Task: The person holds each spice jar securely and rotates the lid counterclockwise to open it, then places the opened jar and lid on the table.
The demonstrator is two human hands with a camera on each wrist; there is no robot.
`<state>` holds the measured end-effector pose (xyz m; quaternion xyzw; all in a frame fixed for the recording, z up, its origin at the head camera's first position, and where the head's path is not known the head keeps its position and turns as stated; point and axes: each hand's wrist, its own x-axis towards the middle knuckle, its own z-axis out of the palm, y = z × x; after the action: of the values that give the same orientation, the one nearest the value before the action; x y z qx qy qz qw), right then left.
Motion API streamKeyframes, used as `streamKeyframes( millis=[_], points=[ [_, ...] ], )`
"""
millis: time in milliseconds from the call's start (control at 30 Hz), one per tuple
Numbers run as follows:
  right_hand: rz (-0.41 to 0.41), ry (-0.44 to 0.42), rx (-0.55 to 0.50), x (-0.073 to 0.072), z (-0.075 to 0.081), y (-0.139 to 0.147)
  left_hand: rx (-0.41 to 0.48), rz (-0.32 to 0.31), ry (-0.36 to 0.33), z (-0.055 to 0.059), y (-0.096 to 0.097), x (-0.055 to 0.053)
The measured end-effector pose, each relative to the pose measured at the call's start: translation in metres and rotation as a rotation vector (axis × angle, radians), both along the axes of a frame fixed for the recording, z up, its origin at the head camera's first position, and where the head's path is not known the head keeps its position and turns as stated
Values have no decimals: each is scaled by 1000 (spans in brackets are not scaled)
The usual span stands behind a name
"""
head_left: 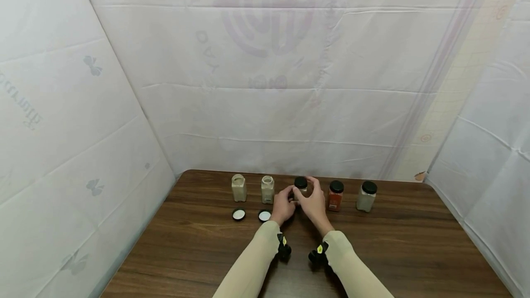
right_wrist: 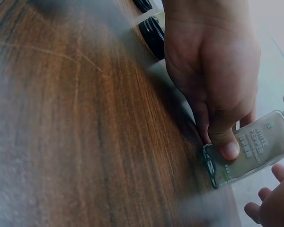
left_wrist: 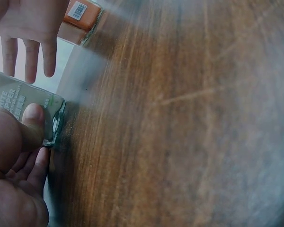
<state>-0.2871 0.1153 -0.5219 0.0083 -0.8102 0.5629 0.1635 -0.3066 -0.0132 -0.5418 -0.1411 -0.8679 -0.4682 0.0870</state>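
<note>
Left grip [head_left: 283,206] pinches a jar [right_wrist: 267,142] of white pepper [right_wrist: 244,166]; right grip [head_left: 313,203] curls round its black lid [head_left: 301,181]

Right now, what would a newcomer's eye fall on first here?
Probably the white pepper jar at the middle, gripped low by the left hand, with the right hand at its lid. Next, the red jar just right of the hands, bright against the brown table. At left, two open jars stand behind two upturned lids.
</note>
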Motion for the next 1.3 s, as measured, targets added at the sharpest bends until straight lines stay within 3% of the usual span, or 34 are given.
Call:
streamKeyframes(
  millis=[333, 667, 900, 1133, 1300],
  points=[
    [-30, -20, 41, 1, 1, -1, 15, -11, -33, 3, 0, 1],
    [-41, -24, 34, 1, 1, -1, -5, -3, -15, 1, 0, 0],
    [-38, -20, 61, 1, 0, -2, 27, -17, -16, 1, 0, -1],
    [-38, -8, 36, 0, -2, -3, 22, -24, 71, -1, -2, 1],
    [-61, 19, 62, -1, -3, -3, 13, -6, -12, 1, 0, 2]
  ],
)
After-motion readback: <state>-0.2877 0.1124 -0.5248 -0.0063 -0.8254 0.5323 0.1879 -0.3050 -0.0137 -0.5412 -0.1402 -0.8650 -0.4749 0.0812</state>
